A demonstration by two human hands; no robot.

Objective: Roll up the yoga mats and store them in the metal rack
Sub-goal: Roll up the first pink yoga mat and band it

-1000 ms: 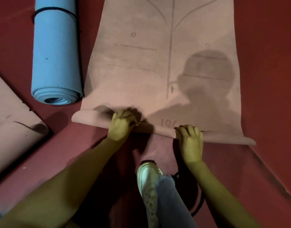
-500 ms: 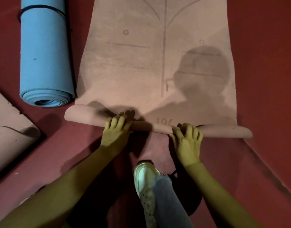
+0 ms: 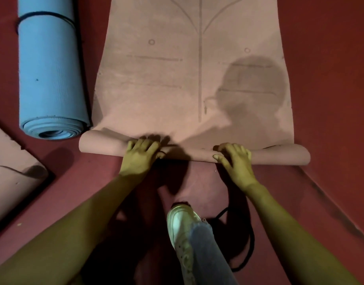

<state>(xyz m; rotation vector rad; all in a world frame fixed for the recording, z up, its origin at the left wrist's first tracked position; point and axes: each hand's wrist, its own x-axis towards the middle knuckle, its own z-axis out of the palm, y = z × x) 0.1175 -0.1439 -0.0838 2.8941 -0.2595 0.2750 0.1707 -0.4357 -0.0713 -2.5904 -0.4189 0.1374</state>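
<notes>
A pink yoga mat (image 3: 156,89) lies flat on the red floor, running away from me, and its near end is wound into a thin roll (image 3: 103,145). My left hand (image 3: 141,156) presses on the roll left of centre, fingers laid forward over its top. Right of centre, my right hand (image 3: 235,160) presses on the roll with its fingers spread across it. A blue yoga mat (image 3: 49,68), rolled and bound by a dark strap, lies on the floor at the left. No metal rack is in view.
The corner of another pink mat (image 3: 10,171) lies flat at the far left. My white shoe (image 3: 183,223) stands just behind the roll, and a black cord (image 3: 252,241) loops on the red floor (image 3: 331,79) beside it.
The roll has turned forward and grown a little thicker, covering the printed mark near the edge. Both hands went from curled round the roll to fingers laid over its top.
</notes>
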